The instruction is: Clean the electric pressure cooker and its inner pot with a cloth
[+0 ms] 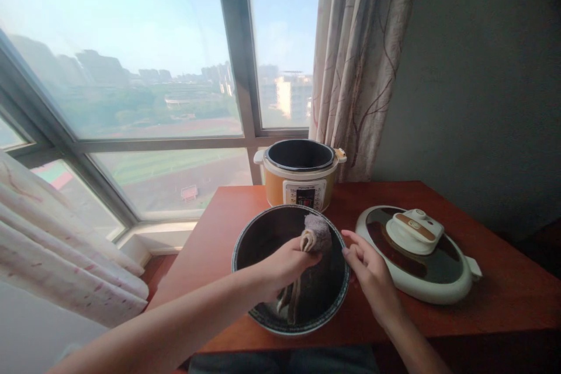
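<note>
A dark inner pot [258,239] with a speckled rim stands on the table near its front edge. My left hand [291,263] is closed around a bunched greyish cloth [318,231] over the pot's opening. Part of the cloth rests against the far right inner wall, and its loose end hangs down inside the pot. At the pot's right rim is my right hand [366,263], with thumb and fingers closed on the edge. My left forearm covers part of the pot's near left side.
The pressure cooker body [274,187] stands lidless behind the pot, its control panel facing me. To the right, its lid [442,289] lies handle up on the reddish table [504,292]. A window [149,140] and curtains [359,58] border the table's back and left.
</note>
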Action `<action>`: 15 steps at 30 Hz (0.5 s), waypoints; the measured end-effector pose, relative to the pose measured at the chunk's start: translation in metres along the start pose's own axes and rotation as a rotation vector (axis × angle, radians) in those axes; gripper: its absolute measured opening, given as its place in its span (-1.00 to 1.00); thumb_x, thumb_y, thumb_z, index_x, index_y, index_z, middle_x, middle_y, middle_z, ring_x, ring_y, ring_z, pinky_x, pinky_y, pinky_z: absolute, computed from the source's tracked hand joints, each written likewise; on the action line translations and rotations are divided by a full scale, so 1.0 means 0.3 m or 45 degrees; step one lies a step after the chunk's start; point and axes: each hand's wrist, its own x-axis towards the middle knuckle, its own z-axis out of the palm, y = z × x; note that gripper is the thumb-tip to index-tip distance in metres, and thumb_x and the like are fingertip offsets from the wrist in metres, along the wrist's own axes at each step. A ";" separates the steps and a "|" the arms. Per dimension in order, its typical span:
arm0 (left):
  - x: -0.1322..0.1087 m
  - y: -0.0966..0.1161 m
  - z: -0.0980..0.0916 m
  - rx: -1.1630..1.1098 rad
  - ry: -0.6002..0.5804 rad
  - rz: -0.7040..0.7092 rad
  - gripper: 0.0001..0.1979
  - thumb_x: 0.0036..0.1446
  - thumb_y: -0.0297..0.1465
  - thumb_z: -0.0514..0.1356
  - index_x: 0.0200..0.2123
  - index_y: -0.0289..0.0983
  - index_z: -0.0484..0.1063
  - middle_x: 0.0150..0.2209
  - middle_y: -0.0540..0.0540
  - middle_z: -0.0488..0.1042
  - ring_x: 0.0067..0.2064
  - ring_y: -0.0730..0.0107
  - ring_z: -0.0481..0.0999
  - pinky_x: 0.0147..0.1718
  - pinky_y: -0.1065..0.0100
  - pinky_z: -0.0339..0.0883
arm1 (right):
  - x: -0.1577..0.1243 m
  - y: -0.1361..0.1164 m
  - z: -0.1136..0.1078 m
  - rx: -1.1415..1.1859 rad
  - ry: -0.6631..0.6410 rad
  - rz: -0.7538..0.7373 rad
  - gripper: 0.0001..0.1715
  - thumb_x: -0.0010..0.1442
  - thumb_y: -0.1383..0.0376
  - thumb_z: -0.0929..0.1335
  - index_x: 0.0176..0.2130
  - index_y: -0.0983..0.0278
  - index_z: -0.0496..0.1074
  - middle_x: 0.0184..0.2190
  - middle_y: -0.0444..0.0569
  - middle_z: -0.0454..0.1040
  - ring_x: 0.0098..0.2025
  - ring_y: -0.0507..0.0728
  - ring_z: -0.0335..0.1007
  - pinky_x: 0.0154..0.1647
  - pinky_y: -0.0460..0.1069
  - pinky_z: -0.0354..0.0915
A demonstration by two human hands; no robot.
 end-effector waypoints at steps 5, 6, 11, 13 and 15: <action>0.026 -0.016 0.065 0.492 -0.353 0.008 -0.60 -0.16 -0.58 0.16 -0.18 -0.28 0.53 -0.27 -0.03 0.49 -0.17 0.25 0.43 -0.07 0.27 0.32 | -0.005 0.018 0.024 0.356 -0.037 0.216 -0.39 0.12 -0.03 0.41 0.05 0.23 0.42 -0.42 -0.11 0.46 -0.56 0.00 0.15 -0.61 -0.11 0.03; 0.033 -0.022 0.069 0.560 -0.348 0.014 -0.56 -0.19 -0.58 0.16 -0.15 -0.28 0.51 -0.26 -0.04 0.49 -0.17 0.25 0.43 -0.10 0.28 0.32 | -0.008 0.021 0.026 0.387 -0.023 0.217 -0.40 0.12 -0.02 0.42 0.06 0.22 0.42 -0.36 -0.08 0.50 -0.54 0.00 0.17 -0.60 -0.11 0.05; 0.085 -0.079 0.073 0.607 -0.218 -0.105 -0.39 -0.18 -0.49 0.22 0.06 -0.25 0.38 -0.21 -0.08 0.48 -0.16 0.21 0.45 -0.15 0.27 0.37 | -0.018 0.037 0.025 0.431 0.039 0.244 -0.33 0.07 -0.03 0.45 0.10 0.21 0.43 -0.19 0.01 0.57 -0.42 0.08 0.39 -0.53 -0.08 0.18; 0.107 -0.102 0.081 0.546 -0.123 -0.134 -0.38 -0.16 -0.47 0.25 0.08 -0.26 0.36 -0.18 -0.11 0.50 -0.14 0.19 0.47 -0.14 0.27 0.39 | -0.019 0.041 0.023 0.433 0.059 0.256 -0.31 0.06 -0.03 0.47 0.10 0.21 0.43 -0.16 0.03 0.58 -0.36 0.13 0.46 -0.48 -0.06 0.23; 0.127 -0.117 0.097 0.465 -0.023 -0.150 -0.44 -0.11 -0.44 0.26 0.05 -0.26 0.37 -0.16 -0.15 0.51 -0.13 0.16 0.48 -0.13 0.25 0.39 | -0.017 0.046 0.022 0.434 0.052 0.243 -0.30 0.07 -0.03 0.47 0.12 0.20 0.43 -0.12 0.04 0.58 -0.30 0.17 0.49 -0.45 -0.05 0.26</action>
